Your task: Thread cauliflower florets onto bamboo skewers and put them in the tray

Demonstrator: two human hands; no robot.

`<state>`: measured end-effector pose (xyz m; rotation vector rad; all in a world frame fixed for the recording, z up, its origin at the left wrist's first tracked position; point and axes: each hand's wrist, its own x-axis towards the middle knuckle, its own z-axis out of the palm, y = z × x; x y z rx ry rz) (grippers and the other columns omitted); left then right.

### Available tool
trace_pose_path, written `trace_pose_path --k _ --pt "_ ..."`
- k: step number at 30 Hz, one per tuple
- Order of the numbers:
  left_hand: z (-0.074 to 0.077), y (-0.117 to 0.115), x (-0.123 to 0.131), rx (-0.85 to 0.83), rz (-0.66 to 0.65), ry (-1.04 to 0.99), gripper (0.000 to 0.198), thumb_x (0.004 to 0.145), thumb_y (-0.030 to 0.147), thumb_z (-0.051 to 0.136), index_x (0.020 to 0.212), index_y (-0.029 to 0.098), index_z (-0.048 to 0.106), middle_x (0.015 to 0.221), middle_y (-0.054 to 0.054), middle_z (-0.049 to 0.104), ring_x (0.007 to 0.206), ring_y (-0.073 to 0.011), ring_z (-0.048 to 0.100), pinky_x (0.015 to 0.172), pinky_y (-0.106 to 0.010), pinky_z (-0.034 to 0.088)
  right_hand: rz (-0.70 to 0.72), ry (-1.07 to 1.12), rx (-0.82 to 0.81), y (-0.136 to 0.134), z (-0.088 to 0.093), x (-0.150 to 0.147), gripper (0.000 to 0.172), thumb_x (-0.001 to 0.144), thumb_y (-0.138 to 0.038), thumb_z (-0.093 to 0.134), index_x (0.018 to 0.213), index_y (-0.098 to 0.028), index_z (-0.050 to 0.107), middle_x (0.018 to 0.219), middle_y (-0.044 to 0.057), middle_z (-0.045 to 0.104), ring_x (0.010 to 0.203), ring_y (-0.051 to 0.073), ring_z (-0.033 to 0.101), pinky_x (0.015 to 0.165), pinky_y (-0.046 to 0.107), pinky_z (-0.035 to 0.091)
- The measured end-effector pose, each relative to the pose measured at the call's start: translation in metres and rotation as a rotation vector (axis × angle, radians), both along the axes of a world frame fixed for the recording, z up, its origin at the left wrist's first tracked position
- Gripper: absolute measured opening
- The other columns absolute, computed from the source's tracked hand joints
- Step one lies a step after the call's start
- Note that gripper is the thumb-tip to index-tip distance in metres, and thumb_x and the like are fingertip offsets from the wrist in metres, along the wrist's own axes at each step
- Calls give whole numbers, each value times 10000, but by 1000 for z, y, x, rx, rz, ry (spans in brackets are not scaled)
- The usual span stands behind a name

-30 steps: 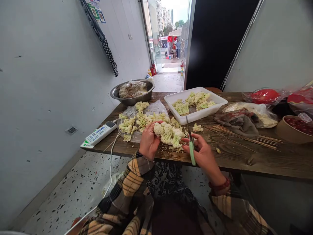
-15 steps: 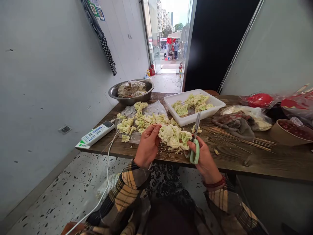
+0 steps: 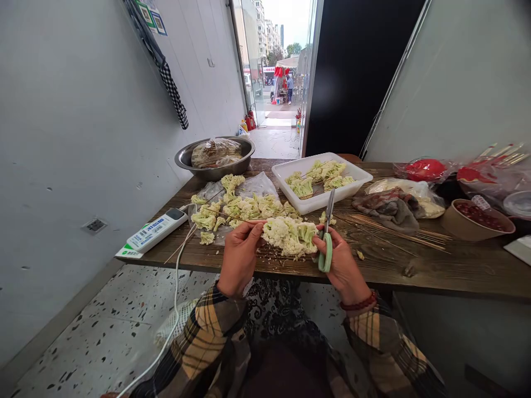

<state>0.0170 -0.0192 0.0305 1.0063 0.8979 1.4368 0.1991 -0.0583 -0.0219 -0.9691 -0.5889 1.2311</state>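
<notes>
A skewer of cauliflower florets [image 3: 290,234] is stretched between my two hands just above the near edge of the wooden table [image 3: 415,260]. My left hand [image 3: 239,256] pinches the bare stick end on the left. My right hand [image 3: 341,261] touches the skewer's right end and also grips green-handled scissors [image 3: 326,241], blades pointing away toward the white tray [image 3: 319,200]. Loose florets [image 3: 244,208] lie on a clear plastic sheet behind my left hand.
The white tray holds several filled skewers [image 3: 319,177]. A steel bowl with a bag [image 3: 214,156] stands at the far left, a power strip [image 3: 151,234] on the left edge. Bare bamboo sticks [image 3: 398,232], a cloth [image 3: 388,209] and a brown bowl [image 3: 475,221] lie to the right.
The skewer has been turned level between my hands, and the scissors have swung from pointing down toward me to pointing away at the tray. The view has shifted slightly right.
</notes>
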Motion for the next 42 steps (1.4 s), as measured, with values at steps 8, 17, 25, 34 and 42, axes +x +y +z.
trace_pose_path --k 8,17,25,34,42 --pt "-5 -3 -5 4 -7 11 218 653 359 767 741 168 709 757 -11 655 671 -108 535 565 -205 410 67 0 29 -3 7 0 430 557 -248 834 926 -246 613 773 -63 535 585 69 511 477 178 459" --pt "-13 -6 -8 -23 -24 -28 228 656 353 770 763 163 702 753 -12 672 721 -133 594 636 -231 454 106 9 13 -4 7 -1 425 609 -309 811 961 -234 584 734 -62 528 568 72 506 455 171 444" --pt "-18 2 -9 -105 -30 -70 276 629 366 787 748 149 666 753 -1 643 686 -105 588 606 -218 512 92 50 -9 1 11 0 407 600 -370 815 910 -218 599 742 -54 572 536 85 550 454 217 497" --pt "-24 7 -12 -183 -73 -151 294 595 320 811 721 149 608 650 28 597 648 -128 623 628 -297 573 68 -4 86 -3 22 11 362 662 -328 780 942 -225 575 857 -9 655 624 104 615 557 243 521" --pt "-17 2 -6 -213 -97 -146 268 638 308 783 699 149 576 631 33 590 575 -91 576 518 -210 485 -24 -59 176 10 27 11 389 632 -281 783 943 -231 556 711 -66 588 561 96 583 539 254 506"
